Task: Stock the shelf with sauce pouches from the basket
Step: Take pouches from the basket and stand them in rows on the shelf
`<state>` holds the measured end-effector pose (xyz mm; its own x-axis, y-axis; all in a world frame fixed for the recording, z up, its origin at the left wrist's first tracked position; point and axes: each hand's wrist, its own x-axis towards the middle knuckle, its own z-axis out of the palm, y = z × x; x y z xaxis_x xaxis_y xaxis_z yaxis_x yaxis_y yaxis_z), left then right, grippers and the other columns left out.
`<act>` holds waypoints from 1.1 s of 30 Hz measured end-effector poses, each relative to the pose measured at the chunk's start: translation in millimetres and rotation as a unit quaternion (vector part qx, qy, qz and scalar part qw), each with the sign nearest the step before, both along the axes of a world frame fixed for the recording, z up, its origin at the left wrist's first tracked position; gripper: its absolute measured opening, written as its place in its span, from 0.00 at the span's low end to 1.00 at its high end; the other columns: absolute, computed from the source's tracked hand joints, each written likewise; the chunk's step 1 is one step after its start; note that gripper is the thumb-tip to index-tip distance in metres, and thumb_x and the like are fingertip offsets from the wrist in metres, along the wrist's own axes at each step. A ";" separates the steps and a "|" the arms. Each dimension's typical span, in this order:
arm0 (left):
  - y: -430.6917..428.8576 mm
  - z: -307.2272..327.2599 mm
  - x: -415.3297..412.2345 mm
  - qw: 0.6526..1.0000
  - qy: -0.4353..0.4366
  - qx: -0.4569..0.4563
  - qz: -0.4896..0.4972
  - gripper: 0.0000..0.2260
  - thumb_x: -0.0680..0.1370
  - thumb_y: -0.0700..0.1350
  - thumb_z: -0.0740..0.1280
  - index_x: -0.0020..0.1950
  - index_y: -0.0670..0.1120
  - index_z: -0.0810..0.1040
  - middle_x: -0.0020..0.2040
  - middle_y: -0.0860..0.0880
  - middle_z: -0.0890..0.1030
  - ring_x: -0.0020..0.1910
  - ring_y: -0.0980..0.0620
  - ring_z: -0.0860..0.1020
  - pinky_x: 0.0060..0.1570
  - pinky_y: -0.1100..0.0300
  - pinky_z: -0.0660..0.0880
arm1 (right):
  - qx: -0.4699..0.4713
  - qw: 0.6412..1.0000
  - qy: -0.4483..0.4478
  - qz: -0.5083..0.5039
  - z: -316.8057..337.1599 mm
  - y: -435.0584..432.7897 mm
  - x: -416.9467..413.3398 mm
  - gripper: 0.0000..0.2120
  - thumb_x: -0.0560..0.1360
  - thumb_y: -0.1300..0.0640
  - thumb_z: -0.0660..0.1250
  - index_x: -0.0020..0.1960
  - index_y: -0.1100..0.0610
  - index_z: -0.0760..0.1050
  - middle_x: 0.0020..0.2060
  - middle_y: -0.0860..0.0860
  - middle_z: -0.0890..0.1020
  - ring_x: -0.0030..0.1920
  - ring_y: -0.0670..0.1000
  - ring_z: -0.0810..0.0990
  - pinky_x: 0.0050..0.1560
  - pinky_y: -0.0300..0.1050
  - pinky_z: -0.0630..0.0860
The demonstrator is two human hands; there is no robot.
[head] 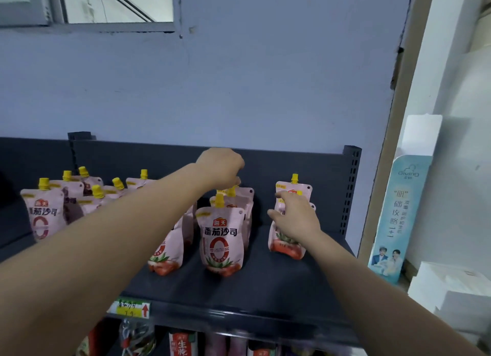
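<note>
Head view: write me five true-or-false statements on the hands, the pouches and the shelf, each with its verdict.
1. The left hand grips the top of a rear pouch in the middle row. True.
2. The right hand hangs clear of every pouch. False: it lies on the front pouch of the rightmost row.
3. The pouches have red caps. False: the caps are yellow.
4. The pouches lie flat. False: they stand upright on the shelf.
5. A price tag with a red arrow sits on the shelf's front edge. True.
</note>
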<state>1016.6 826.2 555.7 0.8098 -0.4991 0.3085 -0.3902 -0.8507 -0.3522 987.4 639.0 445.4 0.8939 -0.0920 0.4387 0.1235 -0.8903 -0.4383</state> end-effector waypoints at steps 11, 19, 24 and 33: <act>-87.1 -29.6 60.3 0.997 0.032 0.012 -0.067 0.10 0.77 0.50 0.65 0.52 0.44 0.79 0.50 0.48 0.81 0.46 0.47 0.78 0.37 0.56 0.70 | 0.088 0.989 0.081 -0.087 -39.0 -50.5 31.6 0.28 0.74 0.47 0.68 0.69 0.57 0.66 0.64 0.56 0.71 0.65 0.57 0.70 0.62 0.52 0.71; -121.0 -52.7 102.1 0.989 0.137 -0.011 -0.047 0.12 0.78 0.47 0.63 0.60 0.46 0.78 0.55 0.47 0.78 0.53 0.46 0.78 0.47 0.53 0.77 | 0.203 0.974 0.044 -0.088 -55.2 -55.5 55.1 0.35 0.71 0.55 0.73 0.72 0.54 0.59 0.64 0.56 0.69 0.53 0.50 0.71 0.48 0.45 0.71; -134.7 -62.5 116.1 0.986 0.153 -0.032 -0.052 0.13 0.79 0.43 0.63 0.63 0.45 0.75 0.59 0.45 0.71 0.51 0.47 0.76 0.47 0.54 0.75 | 0.246 0.958 0.068 -0.131 -56.8 -58.2 63.3 0.49 0.69 0.57 0.77 0.78 0.55 0.47 0.67 0.57 0.67 0.60 0.55 0.74 0.53 0.49 0.76; -134.9 -55.1 123.8 0.972 0.188 -0.133 -0.054 0.05 0.76 0.40 0.66 0.50 0.43 0.80 0.43 0.45 0.81 0.38 0.47 0.78 0.34 0.58 0.73 | 0.421 0.904 0.015 -0.081 -48.4 -74.5 63.1 0.10 0.73 0.66 0.67 0.43 0.51 0.72 0.46 0.52 0.83 0.47 0.54 0.83 0.47 0.57 0.82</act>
<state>1140.4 691.3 500.5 0.8379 -0.5299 0.1311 -0.5402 -0.8394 0.0597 1050.5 564.4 397.0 0.8497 -0.5115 0.1283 -0.0019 -0.2461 -0.9692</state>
